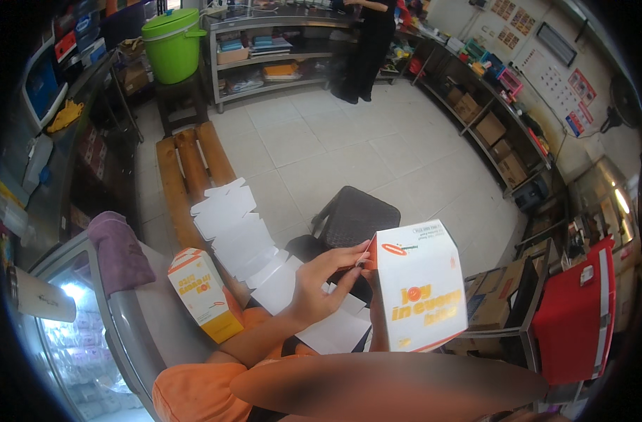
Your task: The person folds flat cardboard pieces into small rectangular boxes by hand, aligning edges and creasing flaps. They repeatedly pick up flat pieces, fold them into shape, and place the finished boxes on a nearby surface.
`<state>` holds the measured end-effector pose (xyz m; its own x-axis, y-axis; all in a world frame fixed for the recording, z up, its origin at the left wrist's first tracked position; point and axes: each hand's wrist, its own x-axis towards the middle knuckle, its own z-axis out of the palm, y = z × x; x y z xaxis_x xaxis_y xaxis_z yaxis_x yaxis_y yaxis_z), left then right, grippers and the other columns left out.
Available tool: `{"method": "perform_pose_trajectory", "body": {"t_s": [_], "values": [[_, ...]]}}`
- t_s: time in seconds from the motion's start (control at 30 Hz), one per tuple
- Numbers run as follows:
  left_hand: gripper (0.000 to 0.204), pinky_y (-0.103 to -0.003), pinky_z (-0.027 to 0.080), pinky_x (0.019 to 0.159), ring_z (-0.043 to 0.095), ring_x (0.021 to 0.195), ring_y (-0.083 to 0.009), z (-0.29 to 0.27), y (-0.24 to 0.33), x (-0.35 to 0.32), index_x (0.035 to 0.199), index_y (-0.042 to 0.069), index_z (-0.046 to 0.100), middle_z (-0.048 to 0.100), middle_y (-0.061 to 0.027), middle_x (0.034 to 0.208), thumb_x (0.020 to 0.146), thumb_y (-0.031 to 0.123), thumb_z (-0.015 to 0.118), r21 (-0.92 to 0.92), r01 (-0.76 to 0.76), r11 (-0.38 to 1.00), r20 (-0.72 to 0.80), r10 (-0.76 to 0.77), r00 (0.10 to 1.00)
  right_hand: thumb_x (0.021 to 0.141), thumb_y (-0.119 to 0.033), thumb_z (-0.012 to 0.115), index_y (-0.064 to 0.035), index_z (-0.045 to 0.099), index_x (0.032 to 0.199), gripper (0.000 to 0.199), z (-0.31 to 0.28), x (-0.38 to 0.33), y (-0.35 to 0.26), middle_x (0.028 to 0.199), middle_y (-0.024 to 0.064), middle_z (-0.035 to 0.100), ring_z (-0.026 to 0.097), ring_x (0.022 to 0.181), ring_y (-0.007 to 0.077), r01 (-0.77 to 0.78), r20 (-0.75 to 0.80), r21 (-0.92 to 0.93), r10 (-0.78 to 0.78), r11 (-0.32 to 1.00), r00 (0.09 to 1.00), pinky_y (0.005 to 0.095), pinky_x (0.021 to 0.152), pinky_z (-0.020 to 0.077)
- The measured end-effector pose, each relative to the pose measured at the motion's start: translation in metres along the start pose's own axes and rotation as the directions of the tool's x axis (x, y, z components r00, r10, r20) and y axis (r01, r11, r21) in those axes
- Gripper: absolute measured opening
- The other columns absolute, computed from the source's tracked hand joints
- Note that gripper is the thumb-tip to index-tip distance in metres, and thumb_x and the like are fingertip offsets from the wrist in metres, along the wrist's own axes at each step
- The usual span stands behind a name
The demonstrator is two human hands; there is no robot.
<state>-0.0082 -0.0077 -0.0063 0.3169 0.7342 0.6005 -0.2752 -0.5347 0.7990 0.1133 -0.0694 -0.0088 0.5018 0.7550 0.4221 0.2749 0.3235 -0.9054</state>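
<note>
A white food carton (426,271) with orange edges and yellow-orange lettering is held tilted in front of me. My left hand (328,281) pinches at its orange left side, thumb and fingers together near a flap. Most of my right hand (379,316) is hidden behind the carton, gripping it along the left side. Flat white unfolded carton blanks (247,235) lie in an overlapping row across my lap and the wooden bench. To my left stands a folded white, orange and yellow carton (205,295).
A wooden slatted bench (187,158) and a dark stool (359,216) stand ahead. Left are a glass-fronted fridge (81,359) and a purple towel (120,253). A lidded green bucket (172,49), metal shelves (278,53) and a person in black (366,53) are farther off. A red panel (574,316) is right.
</note>
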Motion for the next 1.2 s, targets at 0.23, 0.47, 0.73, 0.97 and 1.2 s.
{"method": "perform_pose_trajectory", "body": {"t_s": [0.23,0.47,0.73,0.97,1.2], "values": [[0.068,-0.034,0.055,0.091,0.06,0.118,-0.0292,0.0,0.0,-0.003,0.13,0.002,0.046,0.054,-0.0197,0.131,0.073,0.005,0.083,0.053,-0.144,0.988,0.072,0.14,0.988,0.091,-0.009,0.062,0.0006,0.053,0.127,0.038,0.002,-0.001,-0.001,0.12,0.01,0.06,0.057,0.111,0.0188,0.001,0.032,0.009,-0.002,1.0,0.999,0.0303,0.094,0.0464],[0.046,-0.033,0.056,0.088,0.065,0.109,-0.0243,0.015,-0.008,-0.011,0.117,0.001,0.051,0.06,-0.0177,0.123,0.079,0.003,0.078,-0.072,0.013,0.997,-0.208,-0.027,0.978,0.095,-0.014,0.058,0.0012,0.054,0.126,0.035,0.004,-0.002,-0.003,0.119,0.0104,0.061,0.058,0.11,0.0189,-0.013,0.037,0.034,0.012,0.999,0.999,0.0304,0.094,0.0464],[0.027,-0.03,0.057,0.077,0.071,0.097,-0.0254,0.008,-0.02,-0.01,0.112,-0.004,0.059,0.067,-0.0218,0.116,0.088,0.001,0.068,0.089,-0.198,0.976,-0.123,0.208,0.97,0.099,-0.021,0.053,0.0018,0.056,0.125,0.034,0.004,-0.004,-0.001,0.117,0.0108,0.062,0.058,0.11,0.0189,-0.006,0.063,0.019,0.005,1.0,0.998,0.0306,0.093,0.0464],[0.019,-0.027,0.056,0.068,0.073,0.09,-0.0191,-0.009,0.0,0.003,0.107,0.005,0.069,0.072,-0.0159,0.102,0.09,0.014,0.067,0.281,0.115,0.953,-0.287,-0.03,0.957,0.103,-0.026,0.049,0.0024,0.057,0.124,0.036,0.004,0.004,0.001,0.115,0.0112,0.064,0.059,0.109,0.019,-0.224,0.124,0.183,0.203,0.957,0.971,0.0307,0.092,0.0464],[0.017,-0.028,0.055,0.08,0.071,0.094,-0.0201,-0.046,-0.003,0.016,0.107,0.004,0.066,0.071,-0.013,0.108,0.091,0.01,0.065,0.215,0.219,0.952,-0.217,-0.173,0.961,0.103,-0.041,0.045,0.0017,0.057,0.119,0.047,-0.017,0.035,0.012,0.113,0.0138,0.064,0.06,0.108,0.0229,-0.457,0.332,0.812,0.358,0.362,0.873,0.0362,0.095,0.0457]]}}
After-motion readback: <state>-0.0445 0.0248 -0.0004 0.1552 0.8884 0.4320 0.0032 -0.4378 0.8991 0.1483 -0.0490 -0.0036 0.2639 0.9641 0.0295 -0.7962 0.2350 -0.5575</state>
